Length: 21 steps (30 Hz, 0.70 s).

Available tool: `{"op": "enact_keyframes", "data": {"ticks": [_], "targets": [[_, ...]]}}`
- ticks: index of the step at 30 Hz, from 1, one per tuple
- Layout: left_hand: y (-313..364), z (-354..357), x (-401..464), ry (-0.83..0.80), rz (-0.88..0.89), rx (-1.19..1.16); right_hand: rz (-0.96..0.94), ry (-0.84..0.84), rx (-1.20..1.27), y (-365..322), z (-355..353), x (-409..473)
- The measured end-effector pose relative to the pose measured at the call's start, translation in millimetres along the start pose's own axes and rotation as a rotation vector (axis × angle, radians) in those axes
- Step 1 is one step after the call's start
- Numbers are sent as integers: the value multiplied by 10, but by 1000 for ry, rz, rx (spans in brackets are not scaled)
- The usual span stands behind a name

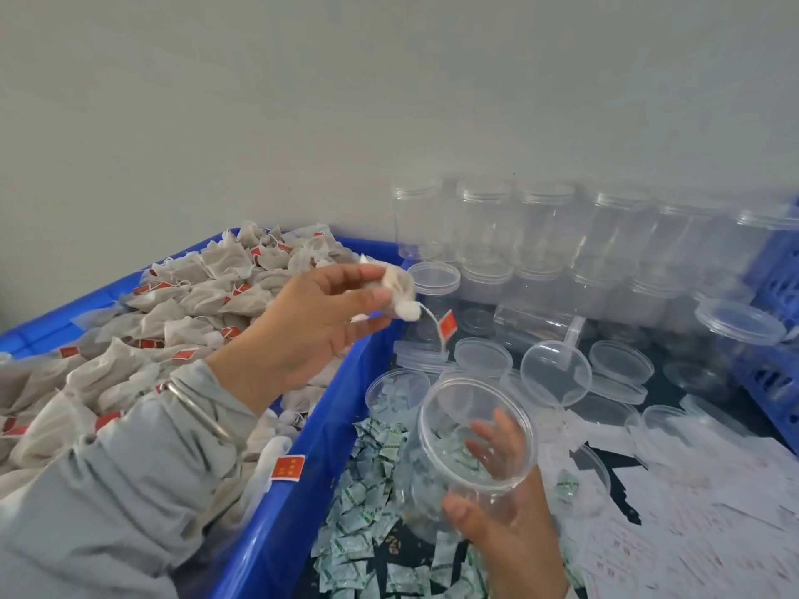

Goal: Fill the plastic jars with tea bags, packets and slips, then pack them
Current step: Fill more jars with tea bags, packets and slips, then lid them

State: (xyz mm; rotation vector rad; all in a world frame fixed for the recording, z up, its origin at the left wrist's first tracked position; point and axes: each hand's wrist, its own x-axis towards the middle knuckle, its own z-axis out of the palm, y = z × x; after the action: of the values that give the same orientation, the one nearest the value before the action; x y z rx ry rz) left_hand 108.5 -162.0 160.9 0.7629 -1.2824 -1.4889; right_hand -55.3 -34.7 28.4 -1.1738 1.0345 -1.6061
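Observation:
My left hand (315,322) pinches a white tea bag (400,294) above the right rim of the blue crate (302,482); its string and red tag (447,325) dangle toward the jars. My right hand (506,508) grips an open clear plastic jar (473,434), tilted with its mouth toward me, below and right of the tea bag. The jar looks empty. The crate is heaped with tea bags (142,335). Green-and-white packets (367,512) lie piled beside the crate, and white slips (691,533) with red print are spread out at the right.
Several lidded clear jars (536,235) stand in rows against the wall. Loose lids (620,361) and a clear scoop (555,373) lie on the dark table. A small tub (395,391) holds packets. A blue lattice crate (778,322) stands at the right edge.

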Motion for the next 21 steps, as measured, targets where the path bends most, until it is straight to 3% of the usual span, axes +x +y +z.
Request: {"op": "enact_keyframes", "data": {"ticks": [7,12,17,21], "targets": [[-86,232,-215,-239,-47,22,53,-46,-39,55,5,-14],[-160,264,-264,-310,8,254,60,-1,-18,84,-1,24],[-106,164,-167,-180,50,262,97,46,-30,63,-22,17],[-34,-201,74,150,77,316,103,42,-70,59,-24,9]]}}
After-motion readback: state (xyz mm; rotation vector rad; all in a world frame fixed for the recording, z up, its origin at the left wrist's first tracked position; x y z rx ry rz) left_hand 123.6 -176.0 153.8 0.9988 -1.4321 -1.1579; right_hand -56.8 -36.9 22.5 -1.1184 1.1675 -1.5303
